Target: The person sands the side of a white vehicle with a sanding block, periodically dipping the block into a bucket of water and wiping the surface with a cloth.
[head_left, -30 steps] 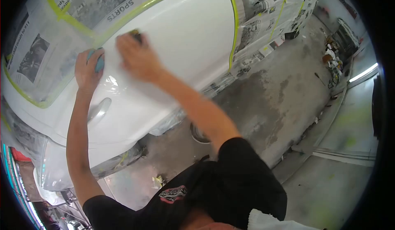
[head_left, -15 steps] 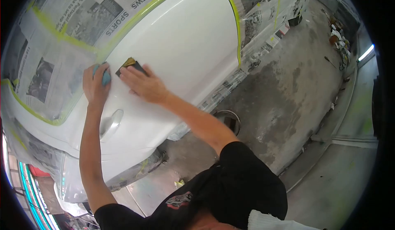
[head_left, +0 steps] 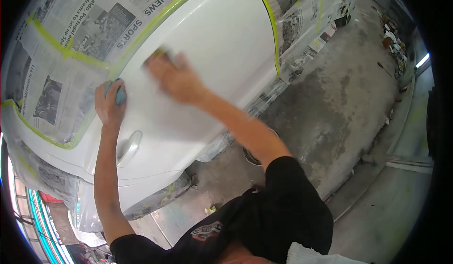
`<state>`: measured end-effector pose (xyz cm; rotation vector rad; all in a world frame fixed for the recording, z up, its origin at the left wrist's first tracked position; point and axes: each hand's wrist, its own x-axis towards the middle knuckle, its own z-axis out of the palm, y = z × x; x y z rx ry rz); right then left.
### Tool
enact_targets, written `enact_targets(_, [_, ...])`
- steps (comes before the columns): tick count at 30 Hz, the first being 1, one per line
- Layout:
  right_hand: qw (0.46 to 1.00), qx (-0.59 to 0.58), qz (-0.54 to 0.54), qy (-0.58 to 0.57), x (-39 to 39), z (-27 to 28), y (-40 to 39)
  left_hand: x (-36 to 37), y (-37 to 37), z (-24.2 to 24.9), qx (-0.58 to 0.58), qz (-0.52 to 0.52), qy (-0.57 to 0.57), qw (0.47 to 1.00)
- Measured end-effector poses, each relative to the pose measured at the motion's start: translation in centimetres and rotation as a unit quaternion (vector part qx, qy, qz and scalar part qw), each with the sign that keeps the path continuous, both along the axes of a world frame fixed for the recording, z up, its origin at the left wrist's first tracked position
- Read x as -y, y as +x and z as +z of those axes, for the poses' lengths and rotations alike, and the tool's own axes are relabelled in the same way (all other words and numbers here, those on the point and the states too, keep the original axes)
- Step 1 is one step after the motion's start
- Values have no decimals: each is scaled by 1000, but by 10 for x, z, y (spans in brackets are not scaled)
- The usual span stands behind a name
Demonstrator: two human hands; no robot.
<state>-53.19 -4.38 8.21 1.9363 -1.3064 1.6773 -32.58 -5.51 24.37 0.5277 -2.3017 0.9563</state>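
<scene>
A white car door panel [head_left: 222,42] lies in front of me, its door handle [head_left: 129,148] nearer to my body. My left hand [head_left: 110,104] rests on the panel by the masked window edge, its fingers curled round a light blue sponge-like piece [head_left: 118,94]. To its right, my right hand [head_left: 177,77] is smeared by motion over the panel. Under its fingertips is a folded piece of sandpaper [head_left: 158,55], dark with a yellow-brown flap, partly hidden by the fingers and blurred.
Newspaper [head_left: 101,23] held by yellow-green masking tape [head_left: 160,16] covers the window and neighbouring parts of the car. A round container [head_left: 250,157] stands on the stained concrete floor [head_left: 311,122], partly behind my right forearm. Debris [head_left: 394,46] lies along the right wall.
My right hand has slid with the sandpaper up and to the right across the panel, away from my left hand. The left hand keeps its place on the panel with the blue piece.
</scene>
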Motion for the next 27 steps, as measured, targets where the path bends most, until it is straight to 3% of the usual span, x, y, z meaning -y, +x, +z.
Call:
enact_targets(2, [985,43,-166,-31,30,9,-91,3,2,-4,-4,3,2,1000])
enact_targets(4, [962,194,-194,1,53,24,-182,8,4,-3,-2,0,1,1000])
enact_targets(7, [937,213,-278,3,66,31,-167,5,2,-3,0,4,-6,1000])
enact_targets(9, [974,114,-194,13,39,27,-66,4,-1,-3,-1,6,-13,1000])
enact_targets(12, [993,-29,109,24,-17,-7,62,0,4,-4,9,9,-13,1000])
enact_targets(14, [996,-45,73,-27,-10,-19,33,6,1,-3,7,-2,-9,1000])
enact_targets(16, [994,37,-106,-2,13,-4,-50,5,3,-4,3,-11,8,1000])
enact_targets(18, [964,169,-206,4,44,18,-142,6,2,-5,0,-7,15,1000])
enact_targets(21, [929,242,-279,-11,62,37,-143,4,3,-4,7,-9,10,1000])
enact_targets(23, [961,153,-229,30,40,25,-90,4,-2,-2,4,-15,-3,1000])
enact_targets(24, [987,105,-113,45,18,17,-62,4,-2,-3,4,-13,-6,1000])
enact_targets(26, [998,34,-38,37,11,1,-67,3,-1,-4,9,-9,-7,1000])
enact_targets(27, [988,84,-128,24,23,4,-91,3,1,-4,12,-4,-6,1000])
